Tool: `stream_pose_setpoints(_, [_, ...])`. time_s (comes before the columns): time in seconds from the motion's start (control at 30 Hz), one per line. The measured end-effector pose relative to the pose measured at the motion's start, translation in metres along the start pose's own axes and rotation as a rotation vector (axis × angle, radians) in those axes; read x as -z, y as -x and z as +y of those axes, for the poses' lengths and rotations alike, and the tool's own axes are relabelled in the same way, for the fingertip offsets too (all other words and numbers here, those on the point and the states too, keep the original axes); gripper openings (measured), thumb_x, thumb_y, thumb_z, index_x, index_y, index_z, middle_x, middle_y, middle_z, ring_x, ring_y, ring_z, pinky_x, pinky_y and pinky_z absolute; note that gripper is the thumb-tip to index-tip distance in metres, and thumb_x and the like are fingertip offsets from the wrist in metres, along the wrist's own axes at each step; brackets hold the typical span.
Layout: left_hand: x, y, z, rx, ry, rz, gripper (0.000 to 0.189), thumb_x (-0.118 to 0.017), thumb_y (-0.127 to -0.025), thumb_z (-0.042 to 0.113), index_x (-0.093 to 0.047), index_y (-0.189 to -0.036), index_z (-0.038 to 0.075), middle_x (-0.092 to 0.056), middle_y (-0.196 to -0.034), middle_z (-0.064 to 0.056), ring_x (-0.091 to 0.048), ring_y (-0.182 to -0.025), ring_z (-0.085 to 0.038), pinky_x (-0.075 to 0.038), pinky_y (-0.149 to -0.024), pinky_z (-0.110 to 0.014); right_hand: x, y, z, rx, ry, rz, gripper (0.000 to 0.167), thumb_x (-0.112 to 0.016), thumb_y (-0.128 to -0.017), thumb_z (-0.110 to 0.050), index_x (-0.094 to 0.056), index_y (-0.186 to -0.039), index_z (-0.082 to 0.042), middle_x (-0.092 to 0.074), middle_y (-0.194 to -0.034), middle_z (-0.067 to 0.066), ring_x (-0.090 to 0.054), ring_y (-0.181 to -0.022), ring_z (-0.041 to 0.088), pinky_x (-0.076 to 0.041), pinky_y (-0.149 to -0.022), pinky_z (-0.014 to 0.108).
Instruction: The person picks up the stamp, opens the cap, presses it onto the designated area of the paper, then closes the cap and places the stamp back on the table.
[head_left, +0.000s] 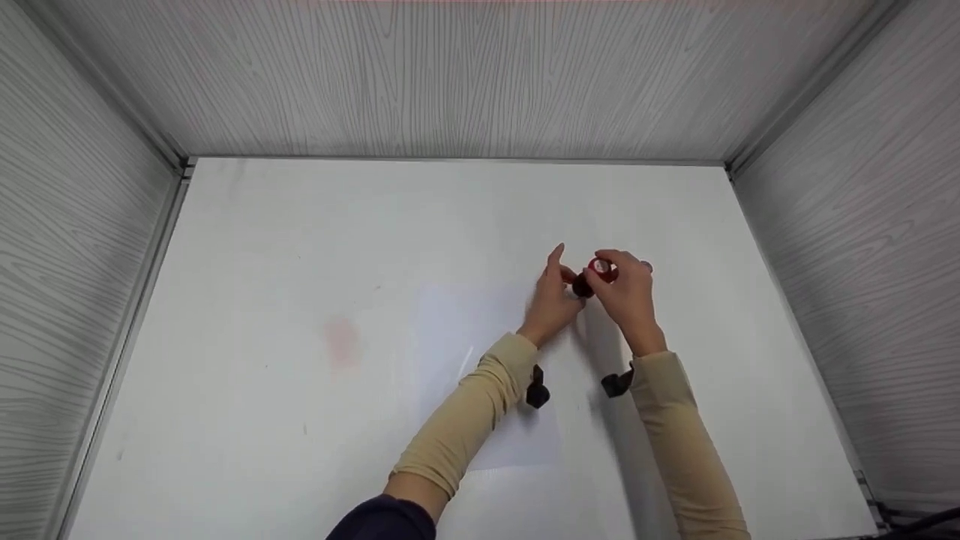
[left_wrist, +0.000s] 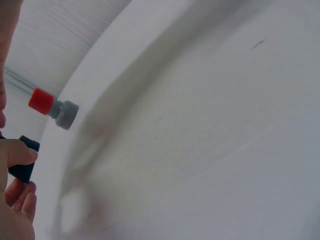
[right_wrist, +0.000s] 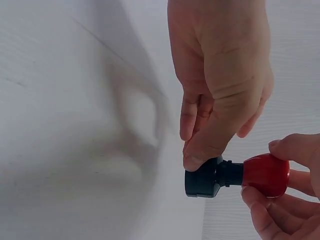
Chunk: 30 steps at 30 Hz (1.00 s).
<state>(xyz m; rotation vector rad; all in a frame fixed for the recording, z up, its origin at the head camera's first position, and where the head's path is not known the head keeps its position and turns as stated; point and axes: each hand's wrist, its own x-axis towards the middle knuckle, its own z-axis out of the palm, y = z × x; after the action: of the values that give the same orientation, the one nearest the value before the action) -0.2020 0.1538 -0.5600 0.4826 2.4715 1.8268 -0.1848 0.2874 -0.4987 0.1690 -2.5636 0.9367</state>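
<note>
Both hands hold one stamp (right_wrist: 266, 175), which has a rounded red handle and a black base. My right hand (head_left: 631, 294) pinches the red handle between thumb and fingers. With thumb and fingers my left hand (head_left: 551, 306) grips the black base (right_wrist: 201, 180); its index finger points up and away in the head view. In the right wrist view the stamp lies sideways, handle to the right. A second stamp (left_wrist: 54, 108), red on top and grey below, stands on the table; in the head view it is mostly hidden behind my right hand.
A white sheet of paper (head_left: 442, 405) lies on the white table (head_left: 262, 240), partly under my left forearm. To its left is a faint pink smear (head_left: 342, 341). Grey wood-patterned walls (head_left: 465, 82) enclose the back and sides. A dark cable (head_left: 922, 519) shows at lower right.
</note>
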Motion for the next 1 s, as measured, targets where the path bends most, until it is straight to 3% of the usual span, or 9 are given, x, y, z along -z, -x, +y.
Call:
stream_pose_setpoints(0.2, [0.007, 0.008, 0.009, -0.043, 0.043, 0.017, 0.097, -0.078, -0.078, -0.002, -0.020, -0.155, 0.006, -0.061, -0.110, -0.010, -0.059, -0.104, -0.021, -0.048, -0.094, -0.030, 0.014, 0.001, -0.017, -0.005, -0.041, -0.012, 0.025, -0.077, -0.083, -0.006, -0.072, -0.106, 0.003, -0.070, -0.092, 0.018, -0.062, -0.071, 0.027, -0.049, -0.068, 0.037])
stream_pose_setpoints(0.4, [0.015, 0.022, 0.019, -0.079, 0.101, 0.032, 0.096, -0.081, -0.078, 0.002, -0.022, -0.154, 0.009, -0.064, -0.112, -0.006, -0.059, -0.104, -0.014, -0.049, -0.094, -0.028, 0.027, 0.006, -0.033, 0.016, -0.058, -0.010, 0.026, -0.078, -0.083, -0.007, -0.073, -0.106, 0.001, -0.070, -0.092, 0.015, -0.061, -0.070, 0.022, -0.047, -0.063, 0.024])
stream_pose_setpoints(0.67, [0.030, 0.046, 0.035, -0.069, 0.162, 0.057, 0.092, -0.081, -0.077, 0.000, -0.029, -0.152, 0.013, -0.065, -0.111, -0.003, -0.060, -0.101, -0.012, -0.049, -0.092, -0.026, 0.041, 0.017, -0.059, 0.084, -0.070, -0.023, 0.027, -0.078, -0.083, -0.009, -0.073, -0.108, 0.000, -0.071, -0.094, 0.013, -0.060, -0.070, 0.021, -0.047, -0.064, 0.027])
stream_pose_setpoints(0.87, [0.043, 0.065, 0.048, -0.086, 0.197, 0.101, 0.092, -0.082, -0.076, -0.003, -0.030, -0.150, 0.012, -0.063, -0.107, -0.005, -0.062, -0.101, -0.013, -0.051, -0.093, -0.028, 0.048, 0.024, -0.079, 0.144, -0.109, -0.045, 0.028, -0.079, -0.083, -0.005, -0.072, -0.109, 0.000, -0.071, -0.094, 0.011, -0.061, -0.067, 0.015, -0.049, -0.060, 0.020])
stream_pose_setpoints(1.0, [0.053, 0.080, 0.054, -0.105, 0.216, 0.116, 0.092, -0.082, -0.076, -0.004, -0.030, -0.150, 0.011, -0.061, -0.108, -0.006, -0.064, -0.101, -0.013, -0.052, -0.093, -0.027, 0.051, 0.031, -0.095, 0.176, -0.134, -0.083, 0.030, -0.082, -0.081, -0.007, -0.072, -0.109, -0.001, -0.070, -0.093, 0.009, -0.059, -0.068, 0.014, -0.050, -0.059, 0.022])
